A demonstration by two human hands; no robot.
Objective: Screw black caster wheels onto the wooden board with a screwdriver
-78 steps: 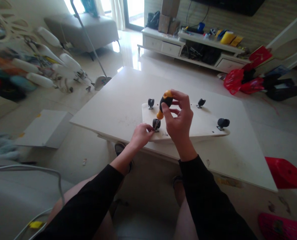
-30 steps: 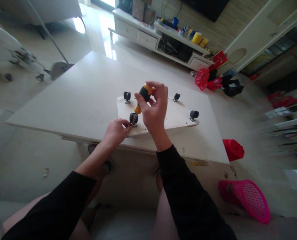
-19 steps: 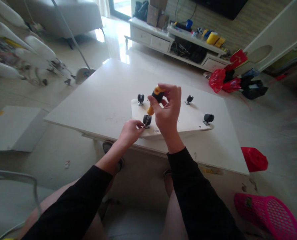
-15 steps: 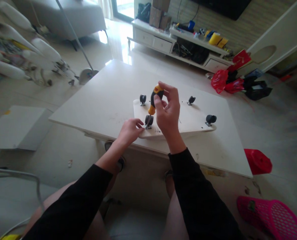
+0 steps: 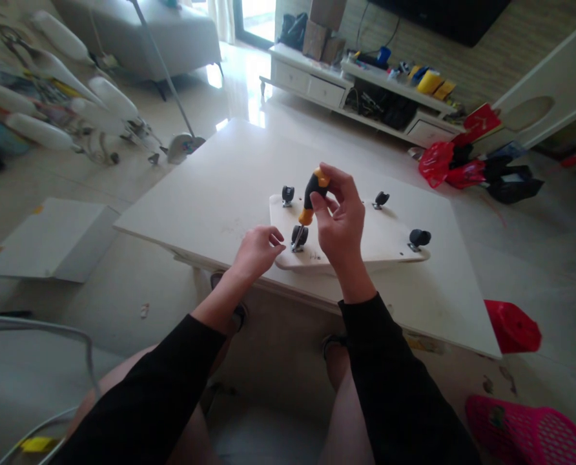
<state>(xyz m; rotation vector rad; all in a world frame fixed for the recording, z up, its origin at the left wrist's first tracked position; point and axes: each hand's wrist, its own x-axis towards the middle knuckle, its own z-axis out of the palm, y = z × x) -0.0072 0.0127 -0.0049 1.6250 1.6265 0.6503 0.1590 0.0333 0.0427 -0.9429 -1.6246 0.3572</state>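
Observation:
A pale board lies on a white table, with a black caster wheel at each corner. My right hand is closed round the black and orange handle of a screwdriver, held nearly upright with its tip down at the near left caster. My left hand rests on the table at the board's near left corner, fingers curled and pinched beside that caster; what they pinch is too small to make out.
Other casters stand at the board's far left, far right and near right. A red stool and pink basket sit on the floor to the right. A low TV cabinet is behind the table.
The camera has swung about. My right hand has kept the screwdriver on the near left caster, shifting its fingers on the handle. My left hand stays by the caster.

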